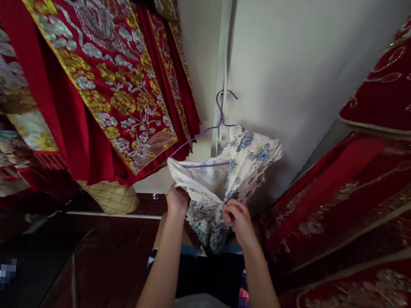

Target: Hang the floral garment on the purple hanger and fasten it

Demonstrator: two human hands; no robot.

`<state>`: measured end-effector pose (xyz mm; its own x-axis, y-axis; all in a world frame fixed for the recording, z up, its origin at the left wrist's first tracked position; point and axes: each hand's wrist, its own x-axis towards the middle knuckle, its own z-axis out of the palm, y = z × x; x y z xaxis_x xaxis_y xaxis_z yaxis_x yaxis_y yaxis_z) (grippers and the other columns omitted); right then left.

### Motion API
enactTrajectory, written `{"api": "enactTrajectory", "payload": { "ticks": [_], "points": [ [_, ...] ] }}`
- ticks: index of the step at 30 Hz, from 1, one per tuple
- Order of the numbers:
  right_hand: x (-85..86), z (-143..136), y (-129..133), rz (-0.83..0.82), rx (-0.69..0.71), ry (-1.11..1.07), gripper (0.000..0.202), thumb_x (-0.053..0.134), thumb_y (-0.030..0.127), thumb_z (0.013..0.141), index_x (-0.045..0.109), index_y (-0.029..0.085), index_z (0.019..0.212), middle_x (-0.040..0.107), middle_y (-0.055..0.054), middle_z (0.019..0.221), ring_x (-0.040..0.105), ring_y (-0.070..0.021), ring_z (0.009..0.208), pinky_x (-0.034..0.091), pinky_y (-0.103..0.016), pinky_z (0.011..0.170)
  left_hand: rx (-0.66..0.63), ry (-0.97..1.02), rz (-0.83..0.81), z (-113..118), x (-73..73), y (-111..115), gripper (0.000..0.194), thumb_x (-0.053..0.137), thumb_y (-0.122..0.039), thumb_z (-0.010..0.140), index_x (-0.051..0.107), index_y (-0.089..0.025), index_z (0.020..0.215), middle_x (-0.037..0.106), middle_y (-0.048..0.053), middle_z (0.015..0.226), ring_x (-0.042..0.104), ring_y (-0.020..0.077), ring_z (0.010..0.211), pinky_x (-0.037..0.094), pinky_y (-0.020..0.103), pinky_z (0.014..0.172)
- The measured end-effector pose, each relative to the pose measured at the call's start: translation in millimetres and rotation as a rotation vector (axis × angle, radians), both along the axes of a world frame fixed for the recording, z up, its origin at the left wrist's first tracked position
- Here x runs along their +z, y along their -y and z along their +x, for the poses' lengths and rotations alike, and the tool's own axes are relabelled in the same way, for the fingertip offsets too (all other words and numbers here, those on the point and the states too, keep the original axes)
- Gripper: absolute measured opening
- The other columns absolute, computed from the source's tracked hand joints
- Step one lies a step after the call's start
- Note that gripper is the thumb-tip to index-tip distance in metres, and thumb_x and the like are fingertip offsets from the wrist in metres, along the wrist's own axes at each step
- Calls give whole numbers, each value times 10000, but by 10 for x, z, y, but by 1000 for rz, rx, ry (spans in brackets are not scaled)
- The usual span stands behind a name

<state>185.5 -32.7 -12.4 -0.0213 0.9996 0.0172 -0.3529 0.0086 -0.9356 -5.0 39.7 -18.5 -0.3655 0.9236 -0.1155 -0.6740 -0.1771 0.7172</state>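
Note:
A white blouse [252,151] with blue flowers hangs in front of me on a thin purple hanger [220,108]. Its right-hand shoulder covers one arm of the hanger. On the left the hanger arm shows bare, down to its tip at the edge of the cloth. My left hand [178,201] is closed on the blouse's left side, its fingertips partly hidden. With fingers pinched together, my right hand [236,217] grips the front of the blouse near the bottom of the neck opening. The lower part of the blouse bunches between my hands.
Red embroidered garments [123,100] hang close on the left, and more red garments [350,197] crowd the right. A pale strap or cord [226,40] runs down the wall [292,46] behind the hanger. Dark reddish floor [119,257] shows below left.

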Motion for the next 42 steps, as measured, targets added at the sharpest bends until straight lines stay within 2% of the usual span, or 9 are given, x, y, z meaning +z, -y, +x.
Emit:
{"api": "enactTrajectory", "payload": {
  "ticks": [8, 13, 16, 19, 22, 30, 34, 38, 42],
  "points": [
    [-120, 494, 21, -7, -86, 194, 217, 612, 332, 660, 510, 201, 520, 424, 55, 433, 341, -83, 423, 230, -224, 445, -160, -431, 2, 344, -100, 304, 114, 733, -208, 618, 666, -130, 668, 651, 15, 681, 577, 160, 738, 454, 251, 755],
    [-328, 707, 117, -192, 238, 578, 239, 669, 360, 646, 575, 185, 514, 548, 7, 461, 447, -119, 453, 311, -234, 470, -223, -392, 76, 471, 110, 456, 334, 746, -460, 720, 600, -159, 708, 551, -10, 696, 508, 128, 699, 434, 233, 716],
    [-336, 729, 171, -101, 198, 666, 272, 799, 350, 581, 699, 165, 754, 721, -57, 777, 628, -197, 697, 486, -304, 653, -344, -408, 187, 564, 292, 598, 370, 717, -493, 788, 570, -160, 723, 498, -10, 711, 465, 116, 689, 399, 215, 674],
    [-166, 607, 205, 112, 174, 648, 576, 849, 357, 610, 670, 182, 1129, 703, -94, 1161, 639, -262, 1050, 482, -409, 956, -520, -602, 284, 692, 412, 751, 367, 652, -487, 870, 573, -154, 738, 463, -13, 696, 414, 110, 666, 350, 213, 626],
    [14, 410, 229, 184, 391, 592, 487, 773, 344, 730, 659, 181, 1174, 702, -84, 1163, 628, -264, 1102, 465, -417, 1014, -639, -670, 340, 816, 457, 855, 377, 622, -491, 896, 589, -147, 746, 489, -3, 697, 430, 118, 673, 348, 222, 626],
    [58, 188, 309, -242, 394, 145, 415, 801, 404, 632, 694, 187, 969, 729, -61, 948, 667, -255, 945, 498, -391, 935, -743, -789, 415, 676, 361, 772, 470, 473, -578, 958, 629, -224, 1226, 629, 82, 1148, 569, 218, 1063, 434, 306, 938],
    [402, 408, 300, -219, 655, 144, 507, 864, 493, 543, 662, 158, 867, 675, -32, 798, 621, -179, 761, 514, -310, 775, -926, -869, 409, 619, 17, 786, 757, 256, -758, 924, 681, -166, 1128, 676, 95, 1014, 591, 235, 980, 465, 348, 917],
    [934, 791, 260, 57, 1045, 708, 368, 751, 481, 753, 647, 130, 784, 586, 7, 719, 504, -115, 656, 431, -225, 604, -1046, -1270, 427, 373, -224, 768, 643, 421, -720, 903, 717, -149, 906, 678, 63, 797, 596, 202, 768, 480, 298, 739],
    [1293, 1034, 31, 204, 927, 1061, 253, 661, 388, 821, 665, 137, 788, 596, 7, 724, 521, -129, 665, 394, -222, 580, -959, -1672, 456, -107, -172, 505, 394, 539, -518, 917, 726, -173, 888, 692, 53, 759, 637, 203, 742, 483, 287, 757]
  ]
}}
